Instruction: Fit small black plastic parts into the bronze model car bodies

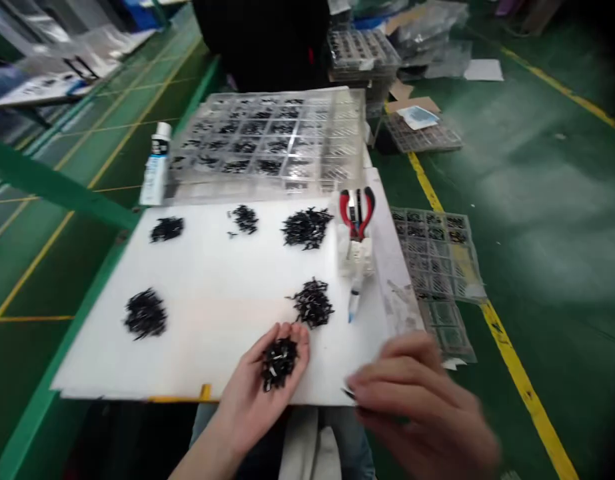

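Palm up, my left hand [257,393] is cupped around a heap of small black pieces [280,362] near the front edge of the white board [202,280]. My right hand [417,400], blurred, is at the lower right with its fingers pinched on a thin black piece [348,393]. Just beyond my left fingertips lies a pile of similar pieces [313,304]. More such piles are spread on the board: one at the left [145,313], and along the back a dense one [307,228], a smaller one [245,219] and one at the back left [167,229].
Red-handled pliers [356,217] rest on a white block [354,257], with a blue-tipped tube [354,303] in front. A white bottle [156,165] stands beside stacked clear compartment trays [267,140] at the back. More trays [437,253] lie on the green floor at the right.
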The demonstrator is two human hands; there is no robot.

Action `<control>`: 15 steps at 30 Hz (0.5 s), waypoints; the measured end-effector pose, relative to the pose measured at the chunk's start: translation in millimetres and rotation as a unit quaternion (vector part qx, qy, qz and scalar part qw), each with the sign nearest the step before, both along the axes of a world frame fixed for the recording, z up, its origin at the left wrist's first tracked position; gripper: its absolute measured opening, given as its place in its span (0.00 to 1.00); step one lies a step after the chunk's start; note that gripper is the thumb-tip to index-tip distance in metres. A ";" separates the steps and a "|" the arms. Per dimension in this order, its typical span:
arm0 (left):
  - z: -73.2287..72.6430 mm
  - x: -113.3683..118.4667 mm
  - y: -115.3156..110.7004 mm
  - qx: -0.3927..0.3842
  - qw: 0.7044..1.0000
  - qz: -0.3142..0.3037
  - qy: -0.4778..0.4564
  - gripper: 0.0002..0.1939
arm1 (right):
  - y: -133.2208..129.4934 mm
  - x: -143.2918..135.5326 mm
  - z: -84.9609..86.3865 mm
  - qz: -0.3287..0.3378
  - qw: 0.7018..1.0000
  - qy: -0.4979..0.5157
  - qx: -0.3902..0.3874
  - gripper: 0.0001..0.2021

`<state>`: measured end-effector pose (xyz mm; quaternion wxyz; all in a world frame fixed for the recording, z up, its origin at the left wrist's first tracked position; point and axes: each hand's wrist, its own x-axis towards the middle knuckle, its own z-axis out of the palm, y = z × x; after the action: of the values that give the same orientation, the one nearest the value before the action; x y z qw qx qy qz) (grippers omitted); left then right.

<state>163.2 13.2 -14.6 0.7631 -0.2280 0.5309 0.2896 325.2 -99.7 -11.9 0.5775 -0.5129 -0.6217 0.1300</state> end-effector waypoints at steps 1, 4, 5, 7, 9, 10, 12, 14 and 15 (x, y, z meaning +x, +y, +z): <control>1.0 -3.2 -2.4 0.004 1.000 0.007 -0.026 0.20 | 13.8 -22.2 3.8 0.015 0.999 -0.032 0.011 0.06; 2.5 -25.3 -6.7 0.019 0.996 0.018 -0.081 0.16 | 45.8 -71.6 -1.5 0.009 0.991 -0.133 0.012 0.09; 3.0 -34.9 -7.0 0.026 0.995 0.021 -0.095 0.15 | 52.8 -82.9 -4.8 0.015 0.988 -0.156 0.008 0.09; 4.8 -53.5 -5.6 0.041 0.992 0.030 -0.118 0.12 | 63.9 -100.6 -9.0 0.039 0.983 -0.180 0.004 0.10; 8.2 -69.8 -0.4 0.060 0.989 0.038 -0.131 0.12 | 75.0 -114.9 -8.1 0.063 0.982 -0.176 0.014 0.11; 10.5 -77.3 3.9 0.072 0.988 0.043 -0.130 0.12 | 81.1 -121.5 -5.8 0.070 0.982 -0.172 0.027 0.11; 16.0 -92.4 17.3 0.101 0.986 0.055 -0.118 0.13 | 93.8 -133.1 0.9 0.068 0.984 -0.153 0.061 0.11; 21.1 -109.6 39.9 0.142 0.983 0.072 -0.092 0.15 | 105.1 -141.0 7.2 0.057 0.985 -0.135 0.086 0.13; 22.6 -119.1 55.6 0.169 0.979 0.082 -0.075 0.16 | 109.6 -143.2 9.1 0.050 0.987 -0.126 0.085 0.14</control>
<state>44.1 68.8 8.0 0.8017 -0.1595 0.3952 0.4191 182.0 9.9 -2.9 0.5288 -0.4427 -0.7231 0.0399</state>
